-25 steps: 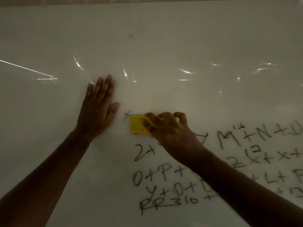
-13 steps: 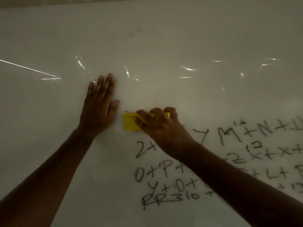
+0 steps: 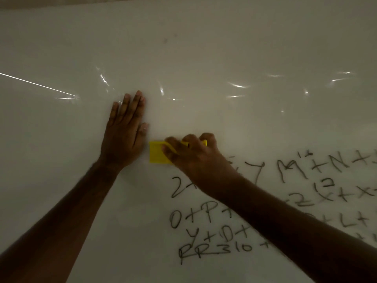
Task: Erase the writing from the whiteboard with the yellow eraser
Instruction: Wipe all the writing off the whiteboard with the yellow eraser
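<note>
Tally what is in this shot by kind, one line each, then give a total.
Hands: 2, the left hand flat on the board, the right hand gripping the eraser
Yellow eraser: 1
Whiteboard: 1, with black writing at lower right
Total: 4

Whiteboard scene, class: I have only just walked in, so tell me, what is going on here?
A person is wiping a whiteboard. The right hand grips a yellow eraser and presses it against the board at the left end of the top line of writing. The left hand lies flat and open on the bare board just left of the eraser. Several lines of black letters, numbers and plus signs remain below and to the right, so most of the erasing is not yet done.
</note>
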`<state>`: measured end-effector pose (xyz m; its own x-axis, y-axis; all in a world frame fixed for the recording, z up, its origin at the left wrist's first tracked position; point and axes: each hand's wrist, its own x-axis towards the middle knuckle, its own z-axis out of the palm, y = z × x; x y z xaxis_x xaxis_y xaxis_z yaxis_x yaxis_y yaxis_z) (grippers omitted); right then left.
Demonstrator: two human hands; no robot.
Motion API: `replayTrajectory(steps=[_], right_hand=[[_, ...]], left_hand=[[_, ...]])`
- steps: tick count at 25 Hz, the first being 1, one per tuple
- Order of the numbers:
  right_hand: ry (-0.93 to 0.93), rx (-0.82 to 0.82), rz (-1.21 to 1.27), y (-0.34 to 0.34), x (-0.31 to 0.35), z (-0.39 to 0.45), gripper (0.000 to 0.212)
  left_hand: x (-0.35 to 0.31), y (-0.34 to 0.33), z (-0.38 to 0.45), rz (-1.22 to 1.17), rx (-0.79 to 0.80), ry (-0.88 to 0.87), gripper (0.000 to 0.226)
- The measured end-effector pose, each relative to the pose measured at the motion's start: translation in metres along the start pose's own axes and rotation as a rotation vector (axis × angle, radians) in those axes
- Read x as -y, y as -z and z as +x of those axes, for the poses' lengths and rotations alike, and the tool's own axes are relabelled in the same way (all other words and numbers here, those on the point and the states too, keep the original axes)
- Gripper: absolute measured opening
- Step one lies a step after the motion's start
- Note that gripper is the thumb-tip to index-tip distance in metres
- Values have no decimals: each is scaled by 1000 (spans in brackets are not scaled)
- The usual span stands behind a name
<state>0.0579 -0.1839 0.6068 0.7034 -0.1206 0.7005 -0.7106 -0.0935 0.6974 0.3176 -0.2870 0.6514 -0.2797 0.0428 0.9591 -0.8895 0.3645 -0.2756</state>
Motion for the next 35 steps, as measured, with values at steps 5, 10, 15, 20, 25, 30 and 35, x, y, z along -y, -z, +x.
replayTrajectory(steps=[5,10,15,20,25,30,35], right_hand=[[66,26,-71,11,-31,-26,71],[-119,-8,-63,-3,-25,5,80],[59,85,37,11,-25,-78,70],[-197,15,-23,20,-93,-73,59],[-141,36,56,6,-59,-79,69],[-35,100,68,24,-78,-127,78],[-247,-37,71,14,-75,-69,54]], left_hand=[[-1,1,0,-13,10,8,64],[-1,2,0,-12,21,11,64],[-1,3,-2,-25,19,17,64],[-1,3,-1,-5,24,15,64],[-2,3,-3,2,23,29,64],[-7,4,-9,-14,30,71,64],[-14,1,-14,-4,28,127,65]])
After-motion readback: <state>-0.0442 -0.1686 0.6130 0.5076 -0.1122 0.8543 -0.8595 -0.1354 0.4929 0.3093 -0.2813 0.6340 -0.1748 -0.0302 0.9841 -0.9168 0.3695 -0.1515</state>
